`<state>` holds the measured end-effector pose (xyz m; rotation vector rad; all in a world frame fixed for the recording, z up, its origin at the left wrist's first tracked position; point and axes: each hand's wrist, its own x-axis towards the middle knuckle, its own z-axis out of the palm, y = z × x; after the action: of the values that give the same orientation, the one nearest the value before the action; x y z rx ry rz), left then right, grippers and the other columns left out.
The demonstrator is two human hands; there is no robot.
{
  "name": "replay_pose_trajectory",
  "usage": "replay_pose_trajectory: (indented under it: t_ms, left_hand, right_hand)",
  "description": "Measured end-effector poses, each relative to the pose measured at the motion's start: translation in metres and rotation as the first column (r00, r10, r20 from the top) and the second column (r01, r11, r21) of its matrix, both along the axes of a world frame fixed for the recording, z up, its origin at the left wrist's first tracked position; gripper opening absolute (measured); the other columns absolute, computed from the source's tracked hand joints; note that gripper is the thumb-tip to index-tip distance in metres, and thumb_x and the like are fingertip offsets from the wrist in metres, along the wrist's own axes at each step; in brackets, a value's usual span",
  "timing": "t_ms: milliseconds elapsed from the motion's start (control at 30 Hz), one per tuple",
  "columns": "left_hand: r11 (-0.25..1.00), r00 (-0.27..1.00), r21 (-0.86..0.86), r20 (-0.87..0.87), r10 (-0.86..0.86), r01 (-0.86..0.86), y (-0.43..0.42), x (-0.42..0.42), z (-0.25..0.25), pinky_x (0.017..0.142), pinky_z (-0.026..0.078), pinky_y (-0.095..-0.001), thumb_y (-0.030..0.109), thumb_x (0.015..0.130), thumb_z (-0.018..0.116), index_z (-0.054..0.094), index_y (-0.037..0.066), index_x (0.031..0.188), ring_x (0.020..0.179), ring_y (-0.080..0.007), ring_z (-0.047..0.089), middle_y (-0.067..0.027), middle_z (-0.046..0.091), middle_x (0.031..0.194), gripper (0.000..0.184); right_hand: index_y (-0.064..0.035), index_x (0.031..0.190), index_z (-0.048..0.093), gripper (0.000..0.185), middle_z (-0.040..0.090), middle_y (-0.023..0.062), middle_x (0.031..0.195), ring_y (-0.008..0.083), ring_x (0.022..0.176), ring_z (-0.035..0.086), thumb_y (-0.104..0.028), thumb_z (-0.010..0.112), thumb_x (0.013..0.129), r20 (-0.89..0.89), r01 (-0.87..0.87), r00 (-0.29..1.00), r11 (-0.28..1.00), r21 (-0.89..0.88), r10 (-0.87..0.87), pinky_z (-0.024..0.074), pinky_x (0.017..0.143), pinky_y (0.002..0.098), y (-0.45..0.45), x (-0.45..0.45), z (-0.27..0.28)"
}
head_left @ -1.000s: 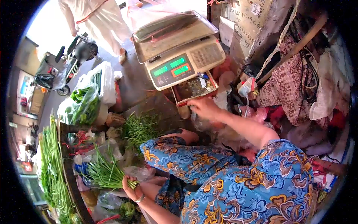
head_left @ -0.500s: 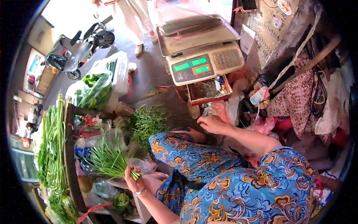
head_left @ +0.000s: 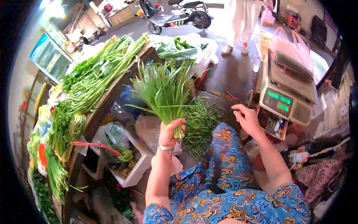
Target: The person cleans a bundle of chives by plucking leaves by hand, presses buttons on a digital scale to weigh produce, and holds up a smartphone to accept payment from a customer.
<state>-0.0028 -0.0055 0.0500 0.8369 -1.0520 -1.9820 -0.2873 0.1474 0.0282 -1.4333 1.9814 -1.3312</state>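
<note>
My left hand (head_left: 170,132) is closed round the pale stem ends of a bunch of green chives (head_left: 162,91). The leaves fan upward and away from me. Over my knee, my right hand (head_left: 248,118) hovers with loosely bent fingers a little apart, and nothing shows in it. Between the hands, lower down, lies a heap of loose green stalks (head_left: 201,127). To the right stands a digital scale (head_left: 278,100) with lit green displays; a pink plastic bag (head_left: 292,48) rests on its pan.
Long green vegetables (head_left: 108,84) cover a wooden-edged stand on the left. A white foam box (head_left: 138,168) with bagged greens sits below it. Bagged leafy greens (head_left: 179,46) are at the back. A person in pale trousers (head_left: 242,22) stands beyond, near a parked scooter (head_left: 179,16).
My view has turned left. My left hand has lifted the chives and brought them forward, leaves now upright. My right hand stays raised near the scale, its fingers a little less curled.
</note>
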Motion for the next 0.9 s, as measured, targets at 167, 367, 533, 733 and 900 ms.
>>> replay_pose_trajectory:
  t_ms: [167, 367, 533, 733, 900]
  left_hand:
    - [0.992, 0.998, -0.122, -0.056, -0.034, 0.027, -0.025, -0.024, 0.002, 0.053, 0.048, -0.0290, 0.004, 0.079, 0.066, 0.058, 0.000, 0.101, 0.061, -0.0171, 0.058, -0.0093, 0.063, 0.082, 0.024]
    - [0.997, 0.999, -0.059, -0.024, -0.041, 0.039, -0.033, -0.019, -0.024, 0.053, 0.048, -0.0278, 0.001, 0.076, 0.066, 0.059, 0.000, 0.099, 0.060, -0.0173, 0.058, -0.0077, 0.062, 0.081, 0.025]
    - [0.997, 1.000, -0.075, 0.024, -0.002, 0.003, -0.048, -0.020, -0.024, 0.053, 0.047, -0.0259, 0.001, 0.077, 0.068, 0.061, 0.000, 0.096, 0.058, -0.0150, 0.058, -0.0084, 0.066, 0.079, 0.021]
    - [1.000, 0.997, 0.000, 0.081, 0.014, -0.014, -0.049, -0.026, -0.026, 0.052, 0.048, -0.0249, 0.000, 0.076, 0.067, 0.061, 0.001, 0.098, 0.057, -0.0139, 0.058, -0.0065, 0.065, 0.077, 0.023]
    - [1.000, 0.980, -0.004, 0.200, 0.016, -0.016, -0.046, -0.028, -0.024, 0.052, 0.048, -0.0252, -0.003, 0.075, 0.067, 0.060, 0.001, 0.099, 0.057, -0.0134, 0.058, -0.0066, 0.065, 0.078, 0.025]
  right_hand:
    - [-0.0052, 0.106, 0.064, 0.019, 0.060, 0.0131, 0.069, 0.0172, 0.055, 0.054, -0.009, 0.061, 0.087, 0.004, -0.089, 0.996, 0.963, -0.255, 0.093, 0.0426, 0.054, 0.0308, -0.079, 0.039, 0.056]
    - [-0.0018, 0.100, 0.063, 0.013, 0.060, 0.0109, 0.085, 0.0167, 0.067, 0.056, -0.002, 0.059, 0.088, 0.008, -0.182, 0.980, 0.906, -0.382, 0.200, 0.0454, 0.061, 0.0289, -0.140, 0.077, 0.101]
    - [-0.0032, 0.100, 0.063, 0.014, 0.059, 0.0100, 0.086, 0.0202, 0.071, 0.058, -0.002, 0.060, 0.087, 0.002, -0.169, 0.983, 0.900, -0.401, 0.186, 0.0462, 0.062, 0.0283, -0.163, 0.084, 0.076]
    - [-0.0078, 0.109, 0.064, 0.026, 0.055, 0.0070, 0.092, 0.0205, 0.075, 0.056, 0.000, 0.063, 0.085, -0.301, -0.275, 0.943, 0.843, -0.462, 0.143, 0.0473, 0.066, 0.0306, -0.181, 0.091, 0.054]
    - [-0.0081, 0.107, 0.064, 0.027, 0.052, 0.0092, 0.087, 0.0260, 0.077, 0.057, 0.002, 0.064, 0.081, -0.359, -0.345, 0.914, 0.829, -0.440, 0.190, 0.0481, 0.067, 0.0351, -0.194, 0.092, 0.039]
